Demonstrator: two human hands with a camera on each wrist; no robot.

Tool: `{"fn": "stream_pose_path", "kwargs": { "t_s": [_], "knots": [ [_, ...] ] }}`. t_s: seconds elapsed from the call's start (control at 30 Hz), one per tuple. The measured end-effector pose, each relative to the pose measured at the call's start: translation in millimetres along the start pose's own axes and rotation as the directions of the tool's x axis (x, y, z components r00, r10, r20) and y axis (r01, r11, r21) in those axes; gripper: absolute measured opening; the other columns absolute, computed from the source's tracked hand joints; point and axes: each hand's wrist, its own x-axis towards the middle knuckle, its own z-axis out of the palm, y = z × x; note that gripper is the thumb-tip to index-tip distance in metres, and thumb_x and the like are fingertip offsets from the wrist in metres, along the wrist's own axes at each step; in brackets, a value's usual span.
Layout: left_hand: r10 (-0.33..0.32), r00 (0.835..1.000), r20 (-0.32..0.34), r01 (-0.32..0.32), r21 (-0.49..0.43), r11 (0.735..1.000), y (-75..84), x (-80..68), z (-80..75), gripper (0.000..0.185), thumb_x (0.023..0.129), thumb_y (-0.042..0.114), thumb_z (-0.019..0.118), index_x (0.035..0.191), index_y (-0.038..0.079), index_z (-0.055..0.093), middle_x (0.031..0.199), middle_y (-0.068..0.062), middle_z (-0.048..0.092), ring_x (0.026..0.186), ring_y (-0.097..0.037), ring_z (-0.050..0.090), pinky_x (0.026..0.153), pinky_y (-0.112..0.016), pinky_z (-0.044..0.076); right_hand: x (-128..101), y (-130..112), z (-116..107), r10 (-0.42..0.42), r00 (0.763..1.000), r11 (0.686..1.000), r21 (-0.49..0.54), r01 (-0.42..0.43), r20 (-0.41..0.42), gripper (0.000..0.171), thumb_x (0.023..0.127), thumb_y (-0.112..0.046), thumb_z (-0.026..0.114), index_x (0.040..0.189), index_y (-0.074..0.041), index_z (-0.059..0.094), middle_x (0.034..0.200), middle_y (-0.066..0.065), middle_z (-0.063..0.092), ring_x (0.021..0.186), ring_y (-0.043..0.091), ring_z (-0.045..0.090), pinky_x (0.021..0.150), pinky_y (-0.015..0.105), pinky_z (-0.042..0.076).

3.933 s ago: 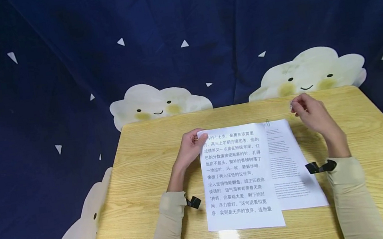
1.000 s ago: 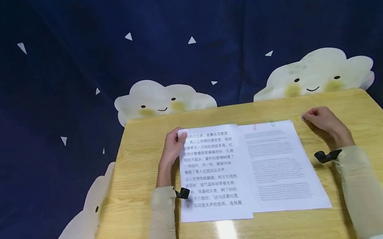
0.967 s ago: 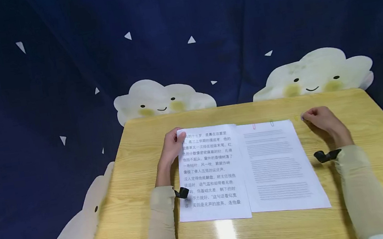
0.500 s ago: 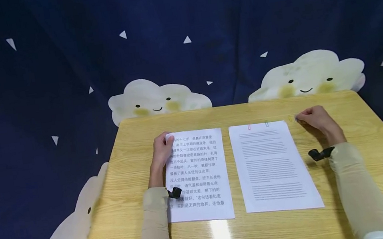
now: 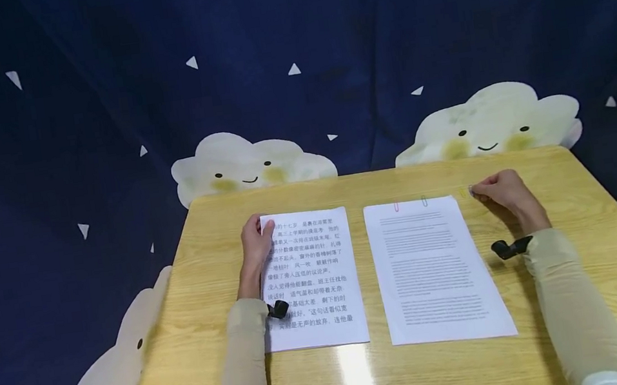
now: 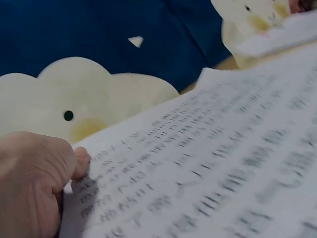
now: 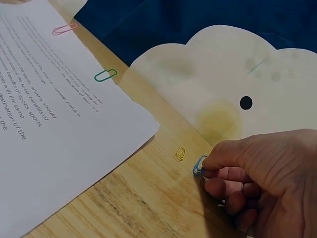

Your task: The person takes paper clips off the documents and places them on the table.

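Note:
Two printed sheets lie side by side on the wooden table (image 5: 585, 247). My left hand (image 5: 257, 239) (image 6: 34, 183) pinches the top left corner of the left sheet (image 5: 311, 280) (image 6: 208, 163), which bears large Chinese text. The right sheet (image 5: 435, 267) (image 7: 44, 124) has small print, with a pink clip (image 5: 396, 207) (image 7: 65, 29) and a green clip (image 5: 423, 202) (image 7: 105, 75) on its top edge. My right hand (image 5: 498, 190) (image 7: 257, 178) pinches a blue paper clip (image 7: 199, 165) on the table, beside a yellow clip (image 5: 462, 192) (image 7: 180, 153).
A dark blue cloth (image 5: 291, 58) with white triangles and smiling clouds hangs behind and around the table. Bare wood lies to the far left, far right and along the front edge.
My left hand has slid the Chinese-text sheet leftward off the small-print sheet, leaving a gap between them. My right hand moved down to the table beside the right sheet's top corner.

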Motion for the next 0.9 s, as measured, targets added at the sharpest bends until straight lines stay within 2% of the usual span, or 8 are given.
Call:
{"fn": "stream_pose_path", "kwargs": {
  "t_s": [0.1,0.23,0.33,0.47,0.57,0.7,0.8,0.9],
  "knots": [
    [0.034,0.999,-0.014,-0.034,0.014,0.999,-1.8,4.9,1.7,0.027,0.105,0.006,0.062,0.13,-0.002,0.062,0.117,-0.024,0.067,0.1,-0.031,0.062,0.092,-0.04,0.048,0.5,-0.2,1.2,0.002,1.0,1.0,-0.008,-0.002,-0.017,0.041,0.103,-0.03,0.067,0.108,0.011,0.07,0.086,0.01,0.07,0.079,0.022,0.062,0.063,0.029,0.051],
    [0.051,0.998,-0.029,-0.051,0.007,0.999,-3.5,7.6,3.5,0.035,0.104,0.004,0.062,0.139,0.0,0.057,0.11,-0.025,0.066,0.095,-0.035,0.062,0.089,-0.044,0.049,1.4,0.5,1.7,-0.006,0.999,1.0,-0.02,0.005,-0.035,0.045,0.102,-0.035,0.068,0.108,0.009,0.07,0.084,0.01,0.071,0.078,0.023,0.062,0.065,0.029,0.051],
    [0.053,0.999,-0.009,-0.052,0.03,0.998,-3.3,7.6,4.3,0.042,0.105,0.006,0.061,0.146,0.003,0.051,0.112,-0.026,0.064,0.099,-0.036,0.061,0.094,-0.047,0.048,-0.2,2.6,2.8,0.011,0.999,1.0,-0.005,-0.011,-0.047,0.047,0.102,-0.036,0.068,0.111,0.01,0.071,0.086,0.009,0.071,0.078,0.022,0.062,0.063,0.028,0.051],
    [0.089,0.995,0.036,-0.093,0.144,0.985,7.1,5.8,6.4,0.052,0.105,0.011,0.062,0.152,0.004,0.042,0.133,-0.029,0.056,0.123,-0.042,0.052,0.111,-0.052,0.037,-2.8,5.3,2.2,0.023,0.997,1.0,0.011,-0.023,-0.07,0.048,0.102,-0.037,0.068,0.114,0.009,0.071,0.087,0.008,0.072,0.077,0.019,0.062,0.061,0.027,0.051],
    [0.153,0.987,0.041,-0.158,0.283,0.946,23.2,1.1,12.2,0.058,0.103,0.014,0.065,0.154,0.004,0.04,0.144,-0.029,0.044,0.131,-0.044,0.04,0.112,-0.054,0.03,-3.1,6.0,0.4,0.009,0.997,1.0,0.019,-0.008,-0.08,0.049,0.102,-0.038,0.068,0.114,0.009,0.071,0.086,0.007,0.072,0.077,0.018,0.063,0.061,0.025,0.051],
    [0.256,0.964,0.069,-0.263,0.384,0.885,51.2,-13.7,29.5,0.057,0.103,0.018,0.065,0.154,0.007,0.042,0.148,-0.024,0.036,0.134,-0.04,0.031,0.108,-0.053,0.026,-3.2,5.2,0.7,-0.001,0.995,1.0,0.03,0.004,-0.096,0.05,0.102,-0.038,0.069,0.115,0.01,0.071,0.084,0.006,0.073,0.077,0.016,0.063,0.061,0.023,0.05],
    [0.326,0.933,0.154,-0.36,0.343,0.868,72.4,-30.0,50.3,0.052,0.104,0.019,0.065,0.151,0.008,0.046,0.149,-0.02,0.04,0.137,-0.037,0.035,0.112,-0.052,0.028,-3.1,5.3,2.9,0.01,0.995,0.999,0.05,-0.005,-0.104,0.047,0.101,-0.035,0.069,0.115,0.01,0.072,0.082,0.005,0.073,0.075,0.015,0.063,0.06,0.024,0.05],
    [0.354,0.896,0.269,-0.421,0.265,0.867,87.5,-45.0,75.7,0.048,0.105,0.02,0.063,0.149,0.007,0.049,0.147,-0.017,0.049,0.136,-0.034,0.045,0.115,-0.05,0.033,-2.2,7.2,5.7,0.011,0.993,0.998,0.07,-0.003,-0.117,0.045,0.101,-0.032,0.07,0.115,0.011,0.071,0.079,0.002,0.073,0.071,0.012,0.063,0.059,0.024,0.051]
  ]
}}
